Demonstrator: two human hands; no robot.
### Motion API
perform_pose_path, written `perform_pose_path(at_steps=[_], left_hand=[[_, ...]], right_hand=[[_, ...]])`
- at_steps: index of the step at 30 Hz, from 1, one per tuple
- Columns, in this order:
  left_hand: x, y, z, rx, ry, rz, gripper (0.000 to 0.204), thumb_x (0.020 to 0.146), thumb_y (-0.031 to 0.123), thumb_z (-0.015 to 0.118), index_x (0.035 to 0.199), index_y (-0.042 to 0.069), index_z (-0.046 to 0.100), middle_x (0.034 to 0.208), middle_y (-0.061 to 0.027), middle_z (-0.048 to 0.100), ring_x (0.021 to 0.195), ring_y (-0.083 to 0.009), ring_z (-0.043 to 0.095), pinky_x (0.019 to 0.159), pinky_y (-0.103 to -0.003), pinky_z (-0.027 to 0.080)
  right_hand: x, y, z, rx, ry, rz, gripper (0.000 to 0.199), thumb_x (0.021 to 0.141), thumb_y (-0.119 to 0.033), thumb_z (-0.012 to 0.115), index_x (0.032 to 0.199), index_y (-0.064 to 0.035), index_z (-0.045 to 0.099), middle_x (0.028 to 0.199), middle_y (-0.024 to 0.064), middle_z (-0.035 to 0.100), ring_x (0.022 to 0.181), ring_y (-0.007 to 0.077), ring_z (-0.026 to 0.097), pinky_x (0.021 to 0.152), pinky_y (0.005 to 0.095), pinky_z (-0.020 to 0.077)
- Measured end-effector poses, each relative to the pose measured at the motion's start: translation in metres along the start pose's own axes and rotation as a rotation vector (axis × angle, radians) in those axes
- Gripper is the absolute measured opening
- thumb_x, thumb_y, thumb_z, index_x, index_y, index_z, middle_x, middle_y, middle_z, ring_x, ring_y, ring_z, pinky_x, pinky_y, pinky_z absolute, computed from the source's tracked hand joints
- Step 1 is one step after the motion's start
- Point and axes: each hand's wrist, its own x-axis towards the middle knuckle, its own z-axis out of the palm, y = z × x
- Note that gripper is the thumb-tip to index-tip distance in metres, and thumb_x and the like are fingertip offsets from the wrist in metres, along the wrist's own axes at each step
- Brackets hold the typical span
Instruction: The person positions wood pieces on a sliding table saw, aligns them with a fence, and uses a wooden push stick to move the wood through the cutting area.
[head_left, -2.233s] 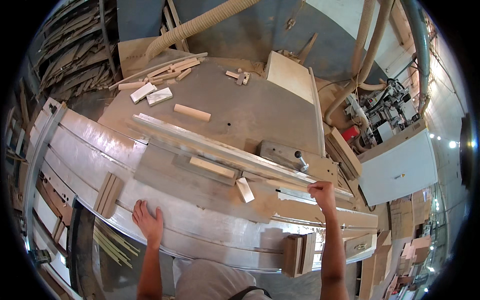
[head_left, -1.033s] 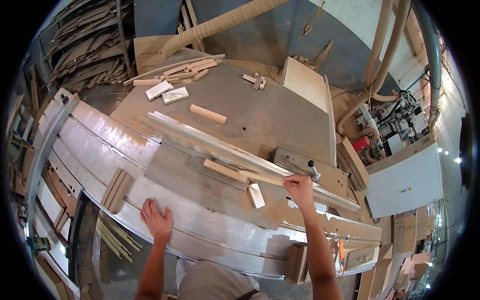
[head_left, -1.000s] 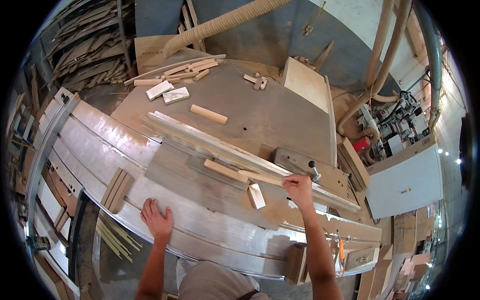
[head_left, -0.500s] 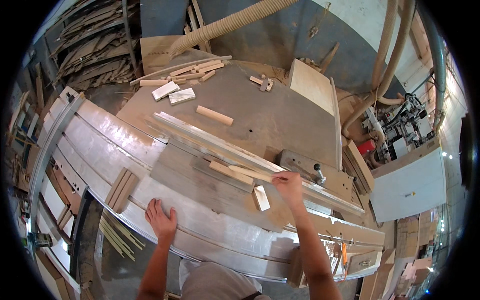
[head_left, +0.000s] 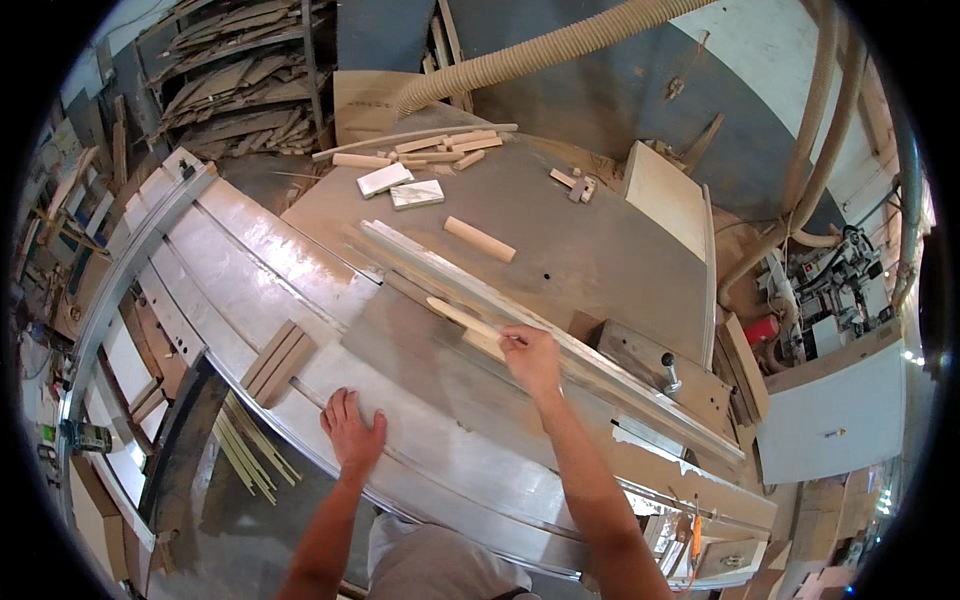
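Note:
My right hand [head_left: 532, 358] is closed around one end of a slim wooden stick [head_left: 462, 315], whose pointed end reaches to the upper left. Partly under the stick and my fingers lies a pale wooden block [head_left: 484, 345], beside the long straight fence [head_left: 545, 335]. My left hand [head_left: 354, 432] rests open with fingers spread on the silver sliding table [head_left: 440, 485], holding nothing. Close by it, to the upper left, sit several brown wooden strips [head_left: 278, 363] side by side. My right forearm hides part of the grey table.
Beyond the fence lie a lone wooden piece [head_left: 480, 239], two white-faced blocks [head_left: 417, 194] and a pile of short offcuts [head_left: 440, 150]. A black-knobbed lever [head_left: 671, 372] stands right of my right hand. A ribbed hose [head_left: 540, 55] crosses the back.
My right hand has moved left with the stick, over the pale block. The white-faced block near that hand is now out of sight. The whole view has shifted somewhat.

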Motion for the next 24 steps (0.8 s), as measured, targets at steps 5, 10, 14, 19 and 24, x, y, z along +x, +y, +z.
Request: perform_pose_path(at_steps=[5, 10, 14, 19, 24], left_hand=[[0.003, 0.001, -0.003, -0.016, 0.031, 0.034, 0.058, 0.079, 0.033, 0.071, 0.126, 0.004, 0.054, 0.135, -0.0154, 0.050, 0.132, -0.0341, 0.042, 0.113, -0.054, 0.026], [0.000, -0.004, -0.001, -0.034, -0.005, 0.003, 0.061, 0.078, 0.035, 0.072, 0.127, 0.004, 0.054, 0.137, -0.0143, 0.049, 0.133, -0.0333, 0.041, 0.113, -0.053, 0.026], [-0.002, -0.010, 0.002, -0.013, 0.000, 0.007, 0.062, 0.078, 0.035, 0.073, 0.128, 0.004, 0.054, 0.138, -0.0144, 0.049, 0.134, -0.0333, 0.040, 0.113, -0.053, 0.025], [0.000, -0.005, -0.007, -0.114, -0.032, 0.008, 0.065, 0.077, 0.032, 0.074, 0.132, 0.004, 0.051, 0.137, -0.0152, 0.050, 0.134, -0.0349, 0.040, 0.113, -0.053, 0.024], [0.019, -0.025, 0.007, -0.245, 0.046, 0.020, 0.069, 0.079, 0.024, 0.074, 0.137, 0.002, 0.045, 0.134, -0.0195, 0.051, 0.129, -0.0382, 0.044, 0.111, -0.053, 0.026]], right_hand=[[-0.037, 0.005, 0.036, 0.085, 0.057, -0.106, 0.024, 0.083, -0.016, 0.073, 0.103, -0.0042, 0.075, 0.097, 0.0170, 0.075, 0.083, 0.0271, 0.074, 0.076, 0.0352, 0.0568], [-0.159, 0.041, 0.021, 0.244, -0.040, 0.089, 0.026, 0.090, -0.016, 0.073, 0.110, 0.0002, 0.072, 0.080, 0.0042, 0.070, 0.074, 0.0094, 0.062, 0.067, 0.0266, 0.0504], [-0.266, 0.062, 0.020, 0.369, -0.153, 0.435, 0.031, 0.090, -0.019, 0.072, 0.114, 0.0007, 0.070, 0.076, 0.0008, 0.066, 0.068, 0.0082, 0.057, 0.064, 0.0254, 0.0480], [-0.305, 0.043, 0.013, 0.316, -0.215, 0.609, 0.039, 0.085, -0.021, 0.077, 0.118, -0.0015, 0.070, 0.078, 0.0101, 0.072, 0.066, 0.0152, 0.066, 0.062, 0.0309, 0.0528], [-0.297, 0.041, 0.031, 0.230, -0.076, 0.587, 0.045, 0.081, -0.020, 0.080, 0.120, -0.0014, 0.069, 0.072, 0.0080, 0.069, 0.064, 0.0129, 0.063, 0.060, 0.0298, 0.0498]])
